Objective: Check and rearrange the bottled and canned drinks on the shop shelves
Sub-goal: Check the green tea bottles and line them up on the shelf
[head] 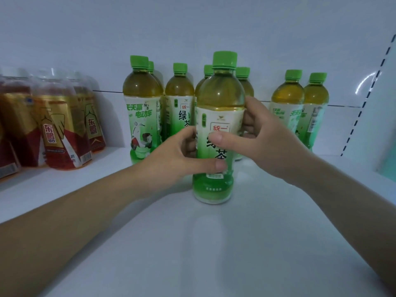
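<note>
Both hands hold one green tea bottle (217, 97) near the front of the white shelf (192, 243). It stands upright. L hand (171, 159) grips low on the label. R hand (263, 136) grips the middle, thumb across the front. More green-cap bottles (141, 108) stand behind it, w/ two off to the R. Red & gold bottles (60, 129) sit far L, blurry.

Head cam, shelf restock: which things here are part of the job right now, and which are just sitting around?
In the job:
- front tea bottle, upright, gripped by left hand and right hand
- rear tea bottles, labels turned different ways

Just there:
- red-gold bottles, far left
- shelf
- slotted upright, right
</note>
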Demonstrator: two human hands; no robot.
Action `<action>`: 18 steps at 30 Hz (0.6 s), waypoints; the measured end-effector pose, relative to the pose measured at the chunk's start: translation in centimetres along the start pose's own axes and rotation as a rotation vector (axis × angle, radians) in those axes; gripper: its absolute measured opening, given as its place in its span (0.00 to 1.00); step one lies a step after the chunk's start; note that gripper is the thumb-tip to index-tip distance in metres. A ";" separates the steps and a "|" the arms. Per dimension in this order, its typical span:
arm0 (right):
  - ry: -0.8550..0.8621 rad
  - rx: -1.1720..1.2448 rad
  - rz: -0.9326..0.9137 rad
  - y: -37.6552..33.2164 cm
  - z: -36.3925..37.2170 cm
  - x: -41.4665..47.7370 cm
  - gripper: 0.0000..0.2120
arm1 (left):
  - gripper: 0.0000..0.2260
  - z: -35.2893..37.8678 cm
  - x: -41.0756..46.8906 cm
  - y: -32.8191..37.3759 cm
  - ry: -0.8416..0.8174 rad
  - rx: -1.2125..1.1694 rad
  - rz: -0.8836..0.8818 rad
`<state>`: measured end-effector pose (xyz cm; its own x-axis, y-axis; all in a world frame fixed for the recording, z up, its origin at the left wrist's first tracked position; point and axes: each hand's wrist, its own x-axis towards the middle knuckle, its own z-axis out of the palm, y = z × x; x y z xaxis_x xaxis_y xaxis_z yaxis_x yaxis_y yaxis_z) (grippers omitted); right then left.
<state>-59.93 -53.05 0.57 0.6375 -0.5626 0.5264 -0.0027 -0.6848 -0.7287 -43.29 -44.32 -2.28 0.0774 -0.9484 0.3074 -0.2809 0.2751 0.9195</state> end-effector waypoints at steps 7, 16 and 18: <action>0.089 -0.112 -0.021 -0.1 0.1 0.0 0.35 | 0.32 1.1 0.0 0.1 0.131 0.113 0.065; 0.153 -0.149 -0.062 0.0 0.3 -0.1 0.42 | 0.37 0.6 -0.2 0.1 0.045 0.134 0.016; 0.176 -0.194 -0.064 0.1 0.2 -0.2 0.37 | 0.32 1.1 -0.2 -0.1 0.098 0.116 0.038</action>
<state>-59.86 -52.91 0.35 0.4977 -0.5755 0.6489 -0.1249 -0.7879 -0.6030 -44.32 -44.39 -2.72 0.1559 -0.9161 0.3694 -0.3936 0.2854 0.8739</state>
